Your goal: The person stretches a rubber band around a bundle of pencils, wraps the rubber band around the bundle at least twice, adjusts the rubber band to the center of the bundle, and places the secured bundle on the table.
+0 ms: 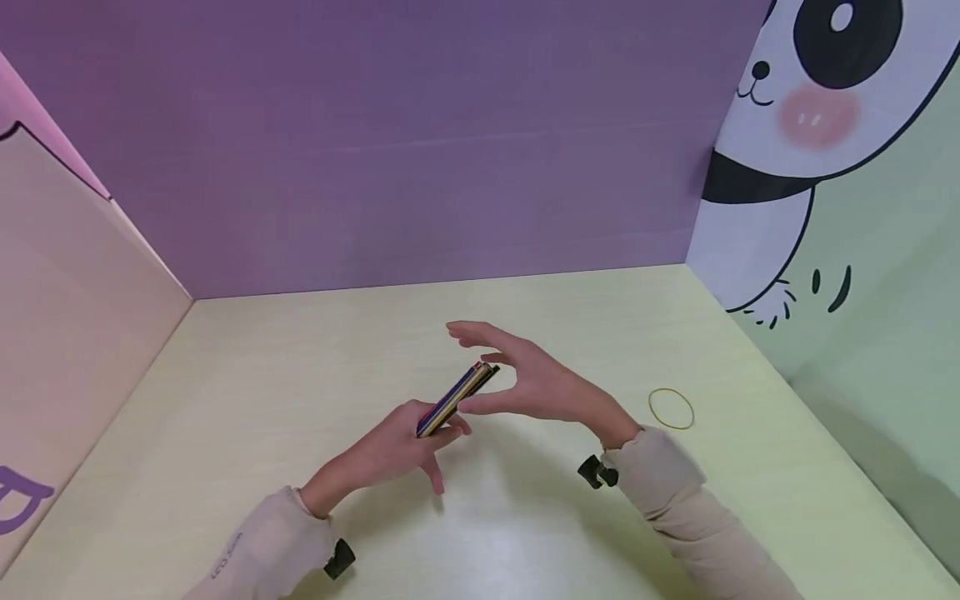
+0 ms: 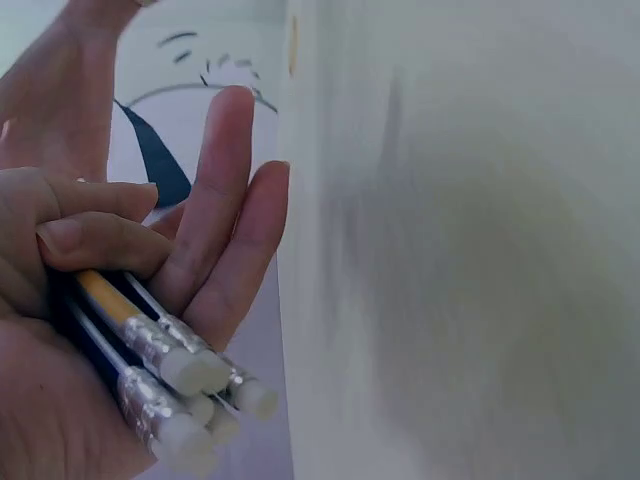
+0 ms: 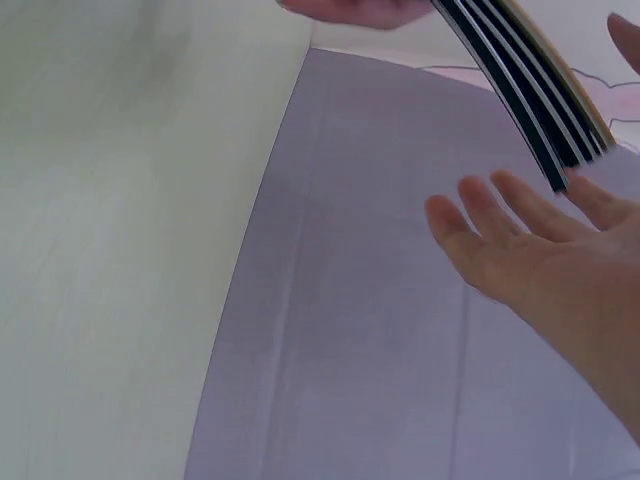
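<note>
"Steadying the pencils [image 1: 456,401] looks like the step in hand. Agree?"

"Yep. Bundle's up over the table [image 1: 300,342], slanted between both hands."

"Left hand [image 1: 408,440]?"

"Clamped on the bundle near the eraser end. Left wrist view: two digits folded over the shafts, two fingers stretched out past them. White erasers [image 2: 186,432] poke out, ends uneven."

"Right hand [image 1: 543,382]?"

"Not closed. Thumb and fingers well apart, cupped about the far end. Touching? Can't tell; right wrist view puts the fingers very near the pencil ends."

"What does the next move call for?"

"My guess: right hand closing on that free end to even the bundle, with the left gripping."

"Yellow band [image 1: 663,389]?"

"Rubber band, probably. Flat on the table, out to the right, apart from both hands. If it's for binding, the right hand needs to reach for it."
</note>
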Available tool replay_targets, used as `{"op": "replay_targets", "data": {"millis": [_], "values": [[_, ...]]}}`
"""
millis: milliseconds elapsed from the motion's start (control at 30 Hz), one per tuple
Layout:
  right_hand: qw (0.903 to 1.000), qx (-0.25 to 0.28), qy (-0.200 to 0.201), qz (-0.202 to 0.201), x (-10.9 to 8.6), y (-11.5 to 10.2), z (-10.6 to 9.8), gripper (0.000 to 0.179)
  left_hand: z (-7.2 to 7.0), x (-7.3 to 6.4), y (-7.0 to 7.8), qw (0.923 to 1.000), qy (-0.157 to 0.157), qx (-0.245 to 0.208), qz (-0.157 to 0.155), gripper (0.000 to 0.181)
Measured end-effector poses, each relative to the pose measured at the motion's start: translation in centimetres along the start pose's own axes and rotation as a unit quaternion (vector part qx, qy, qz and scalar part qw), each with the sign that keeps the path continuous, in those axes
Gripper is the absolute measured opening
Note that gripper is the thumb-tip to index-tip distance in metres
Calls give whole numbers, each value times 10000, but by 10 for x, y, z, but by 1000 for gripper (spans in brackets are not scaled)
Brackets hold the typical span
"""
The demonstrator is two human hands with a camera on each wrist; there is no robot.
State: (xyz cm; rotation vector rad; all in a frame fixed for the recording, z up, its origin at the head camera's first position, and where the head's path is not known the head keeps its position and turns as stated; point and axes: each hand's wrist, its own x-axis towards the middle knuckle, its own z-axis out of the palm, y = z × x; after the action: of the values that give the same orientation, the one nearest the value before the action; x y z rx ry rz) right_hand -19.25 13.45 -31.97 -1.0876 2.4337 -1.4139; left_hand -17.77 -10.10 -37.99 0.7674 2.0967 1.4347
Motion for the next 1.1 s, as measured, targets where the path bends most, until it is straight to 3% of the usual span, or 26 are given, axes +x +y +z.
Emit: {"op": "replay_targets", "data": {"millis": [133, 233, 367, 433, 600, 733, 967, 1100], "values": [[9987, -340, 241, -306, -3, -8, 8, 67, 12, 3, 8, 9984, -302, -467, -75, 36], [9955, -670, 458, -479, -3, -12, 13, 42, 17, 6, 12, 9978, -321, -563, -131, 41], [9934, -661, 703, -616, -2, -12, 16, 9, 19, 14, 15, 9987, -291, -397, -134, 33], [9937, -588, 768, -569, -1, -11, 15, 9, 21, 18, 17, 9989, -324, -328, -122, 30], [9899, -791, 1174, 44, -5, -11, 5, 37, 24, 21, 20, 9989, -236, -408, 40, 28], [9873, -1024, 1105, 509, -9, -14, 0, 14, 26, 21, 22, 9987, -68, -459, 230, 26], [9927, -661, 991, 207, -6, -11, 9, 15, 30, 22, 27, 9994, 141, -286, 156, 28], [9923, -900, 842, 141, -6, -11, 9, 11, 30, 21, 29, 9997, 215, -84, 114, 35]]}}
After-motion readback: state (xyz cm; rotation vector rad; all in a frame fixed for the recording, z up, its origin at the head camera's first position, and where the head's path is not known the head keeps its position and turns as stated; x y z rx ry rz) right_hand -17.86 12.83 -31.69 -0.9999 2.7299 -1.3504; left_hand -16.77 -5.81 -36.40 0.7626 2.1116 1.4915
